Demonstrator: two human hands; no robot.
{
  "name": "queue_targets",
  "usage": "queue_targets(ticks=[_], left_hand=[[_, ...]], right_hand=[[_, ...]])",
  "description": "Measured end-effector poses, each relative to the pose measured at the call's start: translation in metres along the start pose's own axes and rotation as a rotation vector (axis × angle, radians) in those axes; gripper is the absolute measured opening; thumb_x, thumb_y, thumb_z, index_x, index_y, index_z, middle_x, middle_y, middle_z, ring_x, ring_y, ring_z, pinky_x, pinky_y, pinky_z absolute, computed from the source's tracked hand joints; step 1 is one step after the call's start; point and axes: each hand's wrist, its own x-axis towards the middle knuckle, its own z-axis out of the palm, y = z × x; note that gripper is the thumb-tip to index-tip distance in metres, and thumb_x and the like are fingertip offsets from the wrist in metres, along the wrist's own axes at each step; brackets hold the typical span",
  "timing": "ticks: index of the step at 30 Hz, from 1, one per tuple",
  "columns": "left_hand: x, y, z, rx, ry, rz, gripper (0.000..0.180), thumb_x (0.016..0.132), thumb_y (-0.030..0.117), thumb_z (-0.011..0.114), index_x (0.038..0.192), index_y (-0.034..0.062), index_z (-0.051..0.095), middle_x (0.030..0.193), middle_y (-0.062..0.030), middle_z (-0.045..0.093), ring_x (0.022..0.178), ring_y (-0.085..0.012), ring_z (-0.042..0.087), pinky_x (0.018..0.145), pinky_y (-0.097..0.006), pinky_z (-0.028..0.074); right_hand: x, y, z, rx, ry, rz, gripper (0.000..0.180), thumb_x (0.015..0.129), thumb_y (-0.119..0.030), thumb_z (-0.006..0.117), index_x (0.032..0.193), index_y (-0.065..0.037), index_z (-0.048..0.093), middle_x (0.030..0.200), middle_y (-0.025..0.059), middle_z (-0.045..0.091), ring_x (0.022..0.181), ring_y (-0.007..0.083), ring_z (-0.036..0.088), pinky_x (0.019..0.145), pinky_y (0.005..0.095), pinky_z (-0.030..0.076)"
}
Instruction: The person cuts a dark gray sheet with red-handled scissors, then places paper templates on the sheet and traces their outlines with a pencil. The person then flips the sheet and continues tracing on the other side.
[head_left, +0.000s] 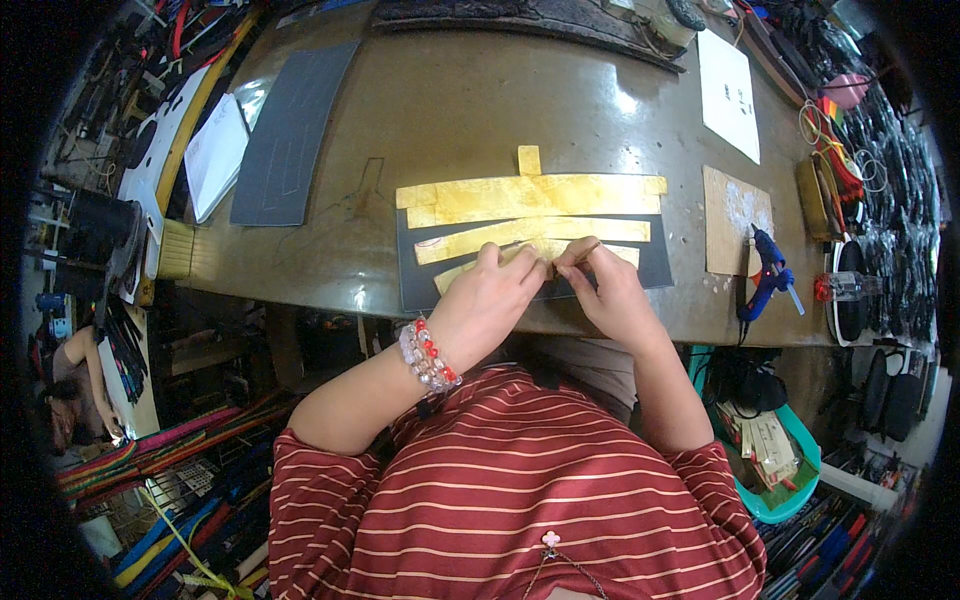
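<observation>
A dark grey sheet (655, 270) lies at the table's near edge, with several yellow strips on it. The widest yellow strip (470, 203) runs along its far side, and a small yellow tab (529, 160) sticks out beyond it. A slightly bent yellow strip (625, 231) lies nearer. Over the nearest yellow piece (626, 256) my two hands meet. My left hand (497, 290) rests on that piece, fingers bent and pressed down. Beside it, my right hand (603, 285) pinches at the piece's middle; whatever is between its fingertips is too small to make out.
To the right are a blue glue gun (768, 275), a brown board (722, 205) and a white sheet (728, 90). Another dark sheet (298, 130) and white papers (214, 160) lie left. A long dark slab (520, 25) spans the far side. A green basket (812, 455) stands below right.
</observation>
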Motion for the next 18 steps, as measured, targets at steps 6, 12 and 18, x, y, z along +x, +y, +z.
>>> queue_targets(ticks=[6,12,18], left_hand=[[0.001,0.002,0.0,0.063,0.012,0.026,0.042,0.074,0.008,0.056,0.116,0.0069,0.054,0.117,-0.0045,0.052,0.087,-0.0233,0.053,0.066,-0.026,0.054],[0.004,0.002,0.006,0.089,0.039,0.044,0.041,0.076,0.009,0.055,0.117,0.008,0.053,0.117,-0.0042,0.052,0.082,-0.0237,0.052,0.061,-0.026,0.053],[0.016,0.017,0.013,0.182,-0.041,-0.044,0.053,0.077,0.011,0.055,0.129,0.0124,0.045,0.116,-0.0028,0.05,0.079,-0.024,0.051,0.056,-0.026,0.052]], right_hand=[[0.006,0.005,0.005,-0.111,0.091,-0.071,0.011,0.083,-0.003,0.057,0.091,-0.002,0.049,0.085,0.017,0.059,0.083,0.0364,0.059,0.07,0.0408,0.047],[0.005,0.008,0.003,-0.184,0.065,-0.046,0.012,0.082,-0.004,0.058,0.091,-0.003,0.051,0.086,0.015,0.059,0.083,0.0348,0.059,0.071,0.041,0.048],[-0.013,0.014,-0.022,-0.237,0.109,0.02,0.012,0.083,-0.005,0.058,0.092,-0.003,0.051,0.086,0.015,0.059,0.083,0.0351,0.059,0.071,0.0407,0.047]])
